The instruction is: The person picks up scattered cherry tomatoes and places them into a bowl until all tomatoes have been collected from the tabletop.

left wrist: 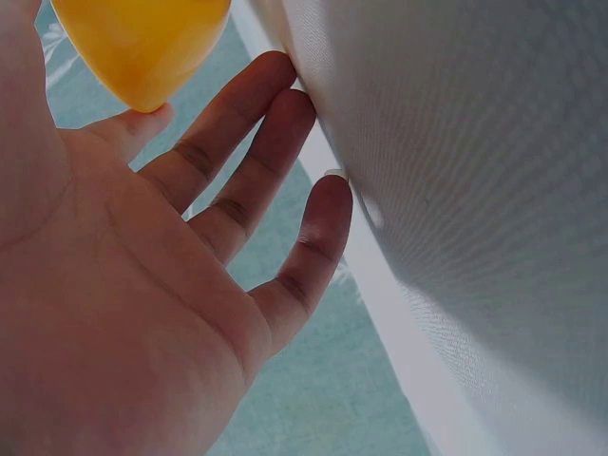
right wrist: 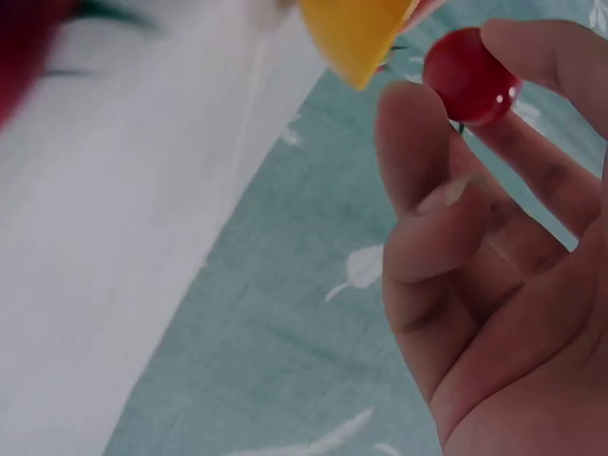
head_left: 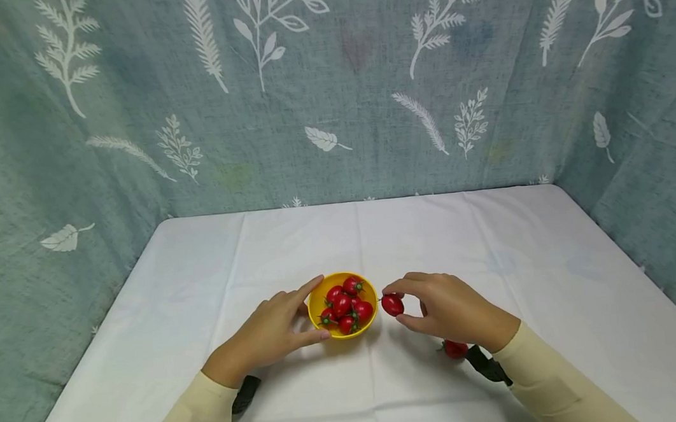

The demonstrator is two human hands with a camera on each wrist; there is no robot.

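A yellow bowl [head_left: 314, 309] with several red cherry tomatoes [head_left: 341, 305] in it stands on the white-covered table. My left hand [head_left: 269, 326] holds the bowl by its left side, index finger at the far rim and thumb at the near rim. In the left wrist view a fingertip touches the underside of the yellow bowl [left wrist: 147, 57], and the other fingers are spread below. Just right of the bowl, my right hand [head_left: 449, 307] pinches a single cherry tomato [head_left: 392, 304] between thumb and fingers. The right wrist view shows this cherry tomato [right wrist: 470, 76] close to the bowl.
Another red tomato [head_left: 455, 349] with a green stem lies on the table under my right wrist. Dark straps [head_left: 488, 365] hang below the wrists. A blue-green leaf-patterned curtain [head_left: 333, 109] stands behind and beside the white tablecloth [head_left: 419, 232].
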